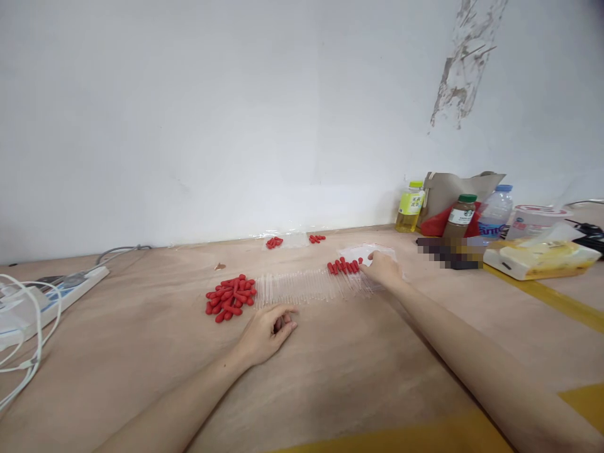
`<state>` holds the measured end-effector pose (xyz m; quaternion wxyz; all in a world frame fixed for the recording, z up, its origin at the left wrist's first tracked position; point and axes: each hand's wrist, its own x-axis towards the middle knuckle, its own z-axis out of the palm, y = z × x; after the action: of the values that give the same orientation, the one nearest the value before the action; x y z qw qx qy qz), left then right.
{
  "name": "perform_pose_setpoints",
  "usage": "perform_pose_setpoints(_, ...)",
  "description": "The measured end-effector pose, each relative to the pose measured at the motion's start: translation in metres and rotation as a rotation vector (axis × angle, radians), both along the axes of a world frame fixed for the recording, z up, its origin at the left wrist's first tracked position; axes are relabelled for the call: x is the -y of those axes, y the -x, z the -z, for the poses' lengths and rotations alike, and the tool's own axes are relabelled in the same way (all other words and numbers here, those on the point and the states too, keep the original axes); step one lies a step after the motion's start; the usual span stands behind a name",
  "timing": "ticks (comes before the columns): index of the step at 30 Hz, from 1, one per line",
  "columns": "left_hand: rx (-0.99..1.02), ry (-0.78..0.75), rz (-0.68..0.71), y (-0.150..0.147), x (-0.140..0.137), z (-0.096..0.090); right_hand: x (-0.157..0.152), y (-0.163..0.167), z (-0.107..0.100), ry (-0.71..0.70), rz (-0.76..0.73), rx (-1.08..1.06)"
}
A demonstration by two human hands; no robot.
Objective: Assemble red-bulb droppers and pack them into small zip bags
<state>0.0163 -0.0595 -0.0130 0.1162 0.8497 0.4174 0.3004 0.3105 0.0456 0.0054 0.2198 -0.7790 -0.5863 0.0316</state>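
Observation:
In the head view, my right hand [383,269] reaches to the right end of a row of thin clear glass tubes [297,286]. Its thumb and fingers are pinched at a dropper with a red rubber bulb [360,260]; the lower part is hard to make out. Several droppers with red bulbs [343,267] lie side by side just left of these fingertips. My left hand [268,332] rests on the table below the tubes, fingers loosely curled and apart from the thumb, holding nothing visible. A pile of loose red rubber bulbs [231,299] lies up and left of it.
Behind the tubes, a clear plastic bag [293,240] lies near small groups of red bulbs. Another clear bag [372,251] is under my right hand. Bottles [460,217] and a tissue pack [542,258] stand right. A power strip [70,296] with white cables lies left.

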Motion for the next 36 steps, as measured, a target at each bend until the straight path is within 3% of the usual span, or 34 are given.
perform_pose_setpoints(6,-0.023,-0.024,-0.001,-0.001,0.0,-0.001,-0.002,0.005,0.003,0.065,-0.017,-0.063)
perform_pose_setpoints(15,-0.036,-0.043,-0.003,0.0,0.0,-0.001,-0.001,0.01,0.002,0.029,0.004,-0.137)
perform_pose_setpoints(26,-0.059,-0.026,-0.003,-0.002,0.001,-0.003,0.003,0.012,0.0,0.004,-0.074,-0.172)
perform_pose_setpoints(36,-0.042,0.002,-0.031,-0.004,0.004,-0.007,0.026,0.057,-0.003,-0.043,-0.348,-0.003)
